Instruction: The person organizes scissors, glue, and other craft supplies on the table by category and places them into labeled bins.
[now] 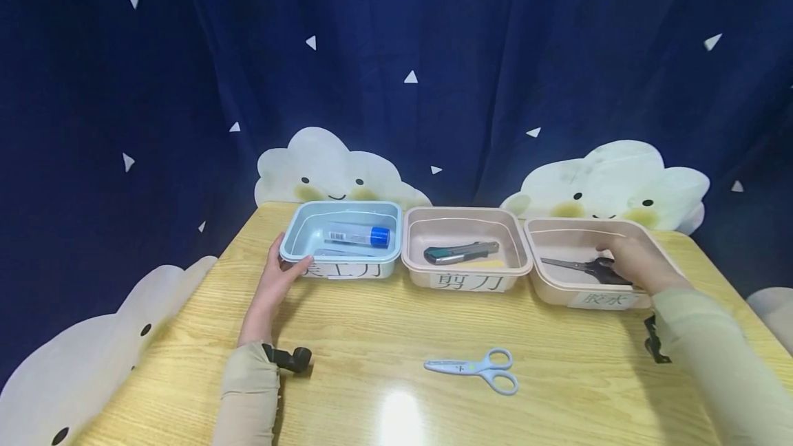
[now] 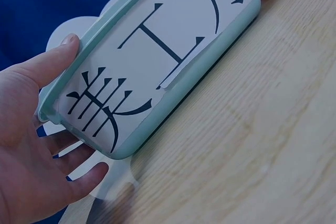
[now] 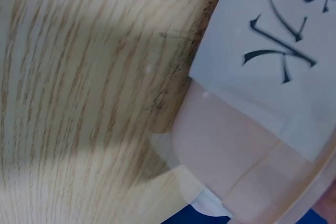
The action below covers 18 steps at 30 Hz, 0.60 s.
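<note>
Here the person's left hand (image 1: 277, 279) rests against the near left corner of the pale blue bin (image 1: 295, 234), thumb on the rim and relaxed fingers spread along its side; the left wrist view shows the thumb (image 2: 52, 61) on the edge and the fingers below the labelled front wall. Inside the bin lies a glue stick with a blue cap (image 1: 358, 235). The right hand (image 1: 635, 260) reaches into the right-hand pink bin (image 1: 557, 286), its fingers lying over the dark handles of a pair of grey scissors (image 1: 579, 266); whether they actually grip the handles cannot be told, since the hand hides them and the right wrist view shows only the bin's labelled wall and the wood. Between these two stands a middle pink bin (image 1: 414, 263) holding a utility knife (image 1: 461, 252). A pair of light blue scissors (image 1: 477, 367) lies alone on the wooden tabletop (image 1: 347, 336), nearer the person, well apart from both hands.
</note>
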Available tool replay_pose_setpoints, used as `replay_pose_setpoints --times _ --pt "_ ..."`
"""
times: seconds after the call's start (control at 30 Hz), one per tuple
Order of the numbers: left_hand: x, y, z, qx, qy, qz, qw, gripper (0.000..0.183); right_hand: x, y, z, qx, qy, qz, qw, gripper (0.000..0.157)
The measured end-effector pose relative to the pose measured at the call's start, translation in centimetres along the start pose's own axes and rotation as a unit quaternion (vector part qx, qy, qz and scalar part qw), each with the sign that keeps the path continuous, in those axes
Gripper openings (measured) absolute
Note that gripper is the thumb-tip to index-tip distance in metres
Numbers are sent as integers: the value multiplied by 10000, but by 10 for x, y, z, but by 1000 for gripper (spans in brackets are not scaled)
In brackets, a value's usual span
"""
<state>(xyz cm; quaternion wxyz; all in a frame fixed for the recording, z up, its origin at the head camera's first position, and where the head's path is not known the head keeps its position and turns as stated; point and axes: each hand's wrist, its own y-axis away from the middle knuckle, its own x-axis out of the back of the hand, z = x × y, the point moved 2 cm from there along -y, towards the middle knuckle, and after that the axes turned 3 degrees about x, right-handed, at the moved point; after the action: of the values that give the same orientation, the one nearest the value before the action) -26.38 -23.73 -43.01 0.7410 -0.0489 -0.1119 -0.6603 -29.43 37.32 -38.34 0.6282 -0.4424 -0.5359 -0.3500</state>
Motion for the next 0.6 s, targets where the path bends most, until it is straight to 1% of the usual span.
replay_pose_setpoints --times 0.03,0.07,0.13,0.2,0.27,0.3,0.37,0.43,0.5,0.6 --pt "0 0 0 3 2 -3 10000 91 1 0 0 -74 -169 53 9998 44" --pt "-1 0 0 14 0 -9 10000 92 2 1 -1 -41 -253 151 9996 47" --pt "-1 -1 0 20 -6 -18 10000 92 5 2 -2 99 -387 352 9986 48" --pt "-2 -1 1 28 -1 -17 10000 92 8 3 -4 382 -384 639 9965 44" --pt "-1 -1 1 35 -3 -22 10000 92 12 5 -9 868 -52 1011 9911 33" --pt "-1 -1 1 25 -7 -22 10000 92 15 6 -12 1005 5 1136 9884 30" --pt "0 -1 1 19 14 -12 10000 92 18 9 -17 1295 25 1382 9819 29" --pt "1 -1 1 0 26 -5 10000 92 22 12 -24 1502 -50 1554 9764 29" --pt "1 -1 1 -13 19 -10 10000 92 25 15 -31 1626 -124 1635 9730 28" --pt "1 0 1 11 -12 -36 10000 92 31 20 -42 1667 -204 1677 9714 26"
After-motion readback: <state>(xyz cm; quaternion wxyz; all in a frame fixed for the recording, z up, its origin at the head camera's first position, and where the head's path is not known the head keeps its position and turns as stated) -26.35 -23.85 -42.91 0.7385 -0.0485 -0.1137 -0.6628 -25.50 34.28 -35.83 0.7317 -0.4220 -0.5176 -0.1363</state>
